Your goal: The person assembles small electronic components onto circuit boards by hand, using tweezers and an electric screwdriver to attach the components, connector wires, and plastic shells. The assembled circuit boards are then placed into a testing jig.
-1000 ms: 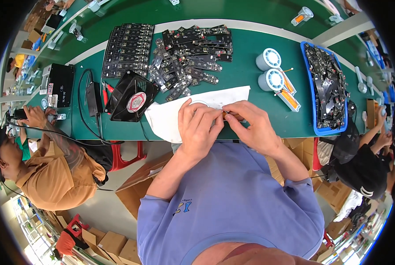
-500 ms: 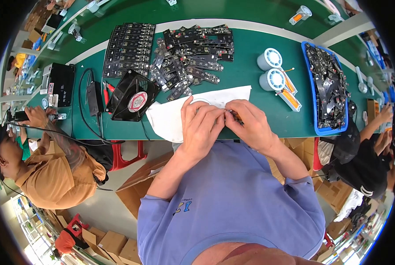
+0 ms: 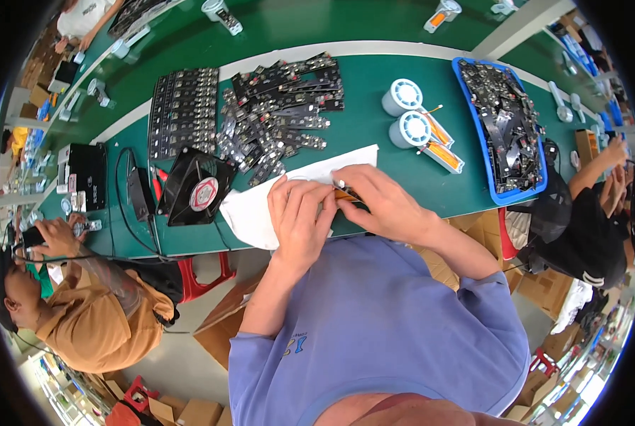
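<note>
My left hand (image 3: 297,216) and my right hand (image 3: 381,202) meet over a white cloth (image 3: 250,216) at the table's near edge. Between them they grip a part-hidden handheld fan (image 3: 344,194), of which an orange strip and a few small parts show. Fingers cover most of it. Both hands are closed, fingertips pinched together. To the right lie two pale-blue handheld fans with round heads, the nearer fan (image 3: 410,130) and the farther one (image 3: 402,95); their handles are open, with orange inside and thin wires sticking out.
Black circuit boards stand in rows (image 3: 182,113) beside a loose heap of boards (image 3: 282,106). A blue tray (image 3: 482,153) holds more boards. Left are a black square fan (image 3: 202,188), red-handled pliers (image 3: 157,186) and a black power adapter (image 3: 140,199). A co-worker (image 3: 104,312) sits at left.
The view has shifted, so the table things appear further left and the near ones lower. My right hand has opened its grip slightly, showing more of the orange strip. Both hands stay on the fan.
</note>
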A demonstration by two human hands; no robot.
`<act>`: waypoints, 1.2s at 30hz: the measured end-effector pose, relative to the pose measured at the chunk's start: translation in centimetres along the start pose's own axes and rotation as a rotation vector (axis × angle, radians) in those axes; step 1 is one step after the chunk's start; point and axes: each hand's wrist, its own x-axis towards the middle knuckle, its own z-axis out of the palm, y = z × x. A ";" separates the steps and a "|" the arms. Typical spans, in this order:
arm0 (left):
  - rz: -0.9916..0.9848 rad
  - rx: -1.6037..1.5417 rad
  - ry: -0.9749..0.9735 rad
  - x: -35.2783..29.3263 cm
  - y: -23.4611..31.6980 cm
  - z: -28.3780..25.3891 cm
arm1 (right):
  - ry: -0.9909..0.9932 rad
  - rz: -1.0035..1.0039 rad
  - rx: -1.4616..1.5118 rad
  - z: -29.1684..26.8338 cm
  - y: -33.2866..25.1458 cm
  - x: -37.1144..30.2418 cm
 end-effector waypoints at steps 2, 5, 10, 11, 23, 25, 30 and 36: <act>0.012 0.010 0.010 -0.1 -0.2 -0.1 | 0.050 -0.040 -0.290 -0.6 -0.2 -0.6; 0.056 0.047 -0.041 0.1 -0.5 -0.8 | -0.019 -0.085 -0.296 -1.2 1.4 -1.7; 0.073 0.049 -0.137 0.7 -0.8 -1.9 | -0.019 -0.134 -0.257 -0.6 0.9 -1.9; 0.110 0.045 -0.192 0.7 -1.0 -2.2 | -0.007 -0.125 -0.252 -0.4 0.9 -2.1; 0.266 0.106 -0.436 0.7 -2.2 -4.3 | 0.077 -0.004 -0.185 0.2 0.2 -2.9; 0.312 0.179 -0.475 0.7 -2.1 -4.5 | 0.074 -0.001 -0.206 0.2 -0.1 -2.9; 0.292 0.281 -0.586 1.7 -0.9 -4.8 | 0.052 -0.041 -0.313 0.5 -0.4 -3.1; 0.181 0.021 -0.396 0.6 -2.4 -4.1 | 0.028 0.041 -0.257 0.4 -0.8 -2.6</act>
